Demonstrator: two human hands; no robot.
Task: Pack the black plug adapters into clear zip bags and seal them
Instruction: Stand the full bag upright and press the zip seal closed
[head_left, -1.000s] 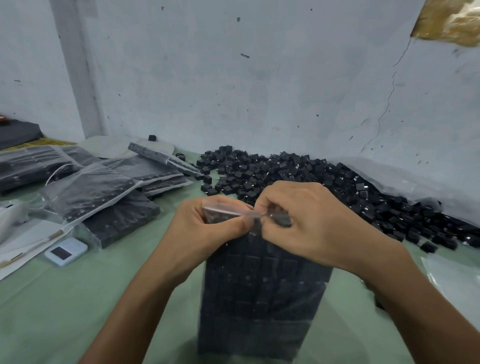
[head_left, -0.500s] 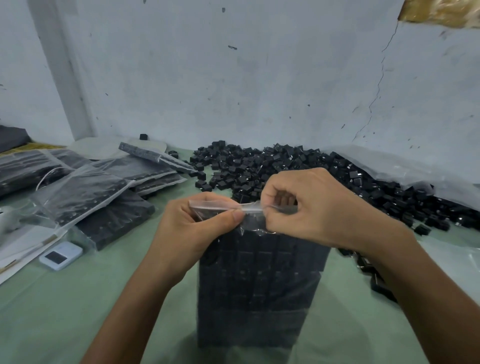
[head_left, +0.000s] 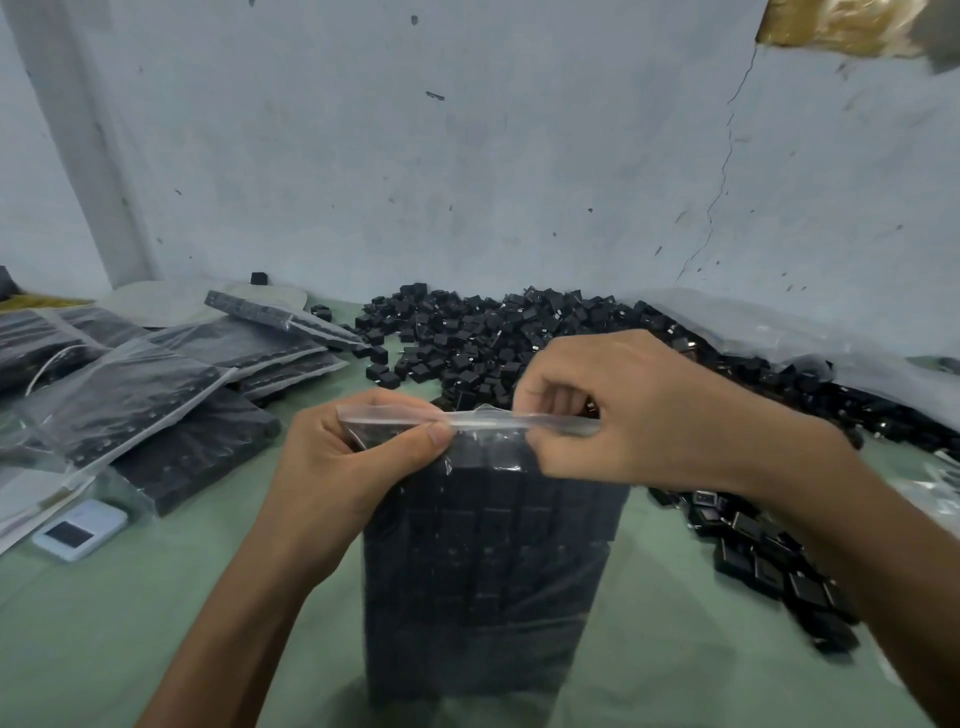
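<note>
Green bench (head_left: 130, 623) in front. The clear zip bag (head_left: 483, 571) stands upright on it, dead centre and closest to camera, packed full with black plug adapters (head_left: 488, 519) in tidy rows. Both hands are at the bag's top edge. Left hand (head_left: 353, 462): grip clamped on the left end of the zip strip (head_left: 483, 418), thumb on the near face, fingers curled behind. Right hand (head_left: 649, 410): grip pinched on the same strip further right, thumb and fingertips pressed together over it, knuckles up. The strip runs flat between the two hands; can't tell whether the stretch under the right hand is sealed. Left of the bag, near the bench edge, a small white device (head_left: 78, 530) with a dark screen lies flat. Right of the bag, loose adapters (head_left: 769, 561) are scattered on the bench, passing under the right forearm. Further back on the left, filled bags (head_left: 156, 395) lie flat and overlapping in a rough stack. Behind the hands, a big loose adapter pile (head_left: 493, 338) spreads across to the right, where it sits on a clear plastic sheet (head_left: 779, 332). At the back, a pale wall (head_left: 467, 156) with a thin crack down its right side.
</note>
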